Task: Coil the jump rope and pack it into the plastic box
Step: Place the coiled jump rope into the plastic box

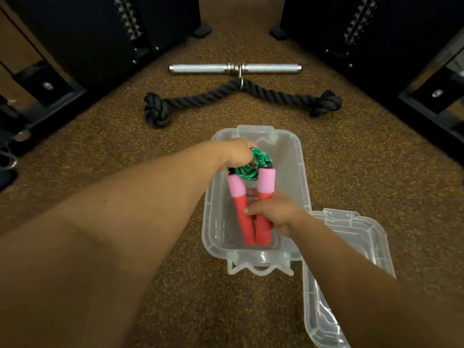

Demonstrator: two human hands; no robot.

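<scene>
The jump rope (252, 197) sits low inside the plastic box (296, 156), its green coil pinched by the left hand (236, 155) and its handles gripped by the right hand (273, 214). If the left hand lets go carelessly, the coil could spring loose and spill over the rim, blocking the lid (356, 247) lying beside the box.

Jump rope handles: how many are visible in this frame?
2. The left handle and the right handle lie side by side over the plastic box, gripped by the right hand. None appears hidden.

I'm seeing warm, fairly dim, even light; glare is glinting off the metal bar (235, 68), edges are bowing outward, and near arms are blurring.
</scene>
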